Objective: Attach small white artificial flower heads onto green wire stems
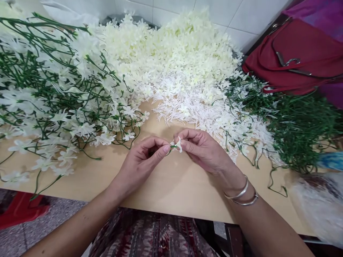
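Note:
Over the near middle of the table my two hands meet, fingertips almost touching. My left hand (146,157) pinches a thin green stem (173,146) between thumb and forefinger. My right hand (202,148) is closed on a small white artificial flower (179,144) at the tip of that stem. Whether the flower is fully seated on the stem is too small to tell. Beyond my right hand spreads a heap of loose white stamens (177,109). To the left lies a big pile of white flowers on green stems (80,103).
A mound of cream blossoms (171,50) rises against the tiled wall (171,10). At right are a bundle of bare green stems (302,125), a red bag (300,53) and a clear plastic bag (318,207). The table's front edge (171,213) runs close to my lap.

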The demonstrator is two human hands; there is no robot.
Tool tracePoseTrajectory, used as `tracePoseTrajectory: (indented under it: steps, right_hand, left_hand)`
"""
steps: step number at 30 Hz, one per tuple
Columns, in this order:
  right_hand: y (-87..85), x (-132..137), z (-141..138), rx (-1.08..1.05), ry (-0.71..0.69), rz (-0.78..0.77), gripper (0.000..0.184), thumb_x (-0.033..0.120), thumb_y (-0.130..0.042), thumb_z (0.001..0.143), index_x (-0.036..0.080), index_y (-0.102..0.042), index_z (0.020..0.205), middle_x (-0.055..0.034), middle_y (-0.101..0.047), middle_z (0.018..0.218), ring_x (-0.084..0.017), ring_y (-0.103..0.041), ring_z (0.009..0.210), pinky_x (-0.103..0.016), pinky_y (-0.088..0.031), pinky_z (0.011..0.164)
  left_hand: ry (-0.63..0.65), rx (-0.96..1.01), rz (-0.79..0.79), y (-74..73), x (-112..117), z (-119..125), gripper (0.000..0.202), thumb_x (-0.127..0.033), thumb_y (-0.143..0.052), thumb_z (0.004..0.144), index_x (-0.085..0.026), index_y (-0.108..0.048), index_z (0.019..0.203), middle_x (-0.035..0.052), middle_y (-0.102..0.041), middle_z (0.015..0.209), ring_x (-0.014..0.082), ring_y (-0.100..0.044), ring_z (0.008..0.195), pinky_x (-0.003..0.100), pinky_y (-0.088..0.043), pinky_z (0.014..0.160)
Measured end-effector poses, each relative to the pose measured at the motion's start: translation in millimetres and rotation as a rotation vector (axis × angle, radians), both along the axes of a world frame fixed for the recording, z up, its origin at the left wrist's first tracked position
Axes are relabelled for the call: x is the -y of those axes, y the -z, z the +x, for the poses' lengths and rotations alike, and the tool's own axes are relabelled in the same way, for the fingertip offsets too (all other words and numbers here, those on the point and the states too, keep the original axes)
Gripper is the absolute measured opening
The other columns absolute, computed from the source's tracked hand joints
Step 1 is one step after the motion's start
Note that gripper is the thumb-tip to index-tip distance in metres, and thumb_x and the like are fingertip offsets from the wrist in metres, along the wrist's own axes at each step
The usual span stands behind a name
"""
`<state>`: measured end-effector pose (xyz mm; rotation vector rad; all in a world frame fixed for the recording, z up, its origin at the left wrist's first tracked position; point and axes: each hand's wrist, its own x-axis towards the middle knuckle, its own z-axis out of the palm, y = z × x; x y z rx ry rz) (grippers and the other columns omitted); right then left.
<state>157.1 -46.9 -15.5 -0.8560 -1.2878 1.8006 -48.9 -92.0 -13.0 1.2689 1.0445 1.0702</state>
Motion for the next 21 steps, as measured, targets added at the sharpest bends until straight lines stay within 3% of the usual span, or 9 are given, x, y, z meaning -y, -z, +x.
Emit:
tracePoseTrajectory:
  steps: [13, 21]
  right_hand:
    - [-1.2, 1.2, -3.6, 0.073, 0.060, 0.023, 0.026, 0.044, -0.088, 0.082, 0.023, -0.075, 0.086, 0.0019, -0.065, 0.080, -0.013, -0.055, 0.074, -0.029, -0.047, 0.075]
    - [2.2, 1.7, -4.8, 0.119, 0.061, 0.062, 0.020, 0.040, -0.087, 0.084, 0.023, -0.076, 0.087, 0.0016, -0.067, 0.081, -0.013, -0.057, 0.075, -0.028, -0.048, 0.075]
  left_hand:
    - [-0.014, 0.026, -0.034, -3.8, -1.1, 0.8, 0.020, -0.039, -0.072, 0.095, -0.020, -0.077, 0.091, 0.0033, -0.073, 0.091, 0.0174, -0.063, 0.087, 0.028, -0.051, 0.083]
    - [-0.037, -0.014, -0.007, -0.8, 0.3, 1.4, 0.017, -0.034, -0.070, 0.095, -0.019, -0.075, 0.090, 0.0025, -0.067, 0.085, 0.0166, -0.058, 0.081, 0.028, -0.046, 0.077]
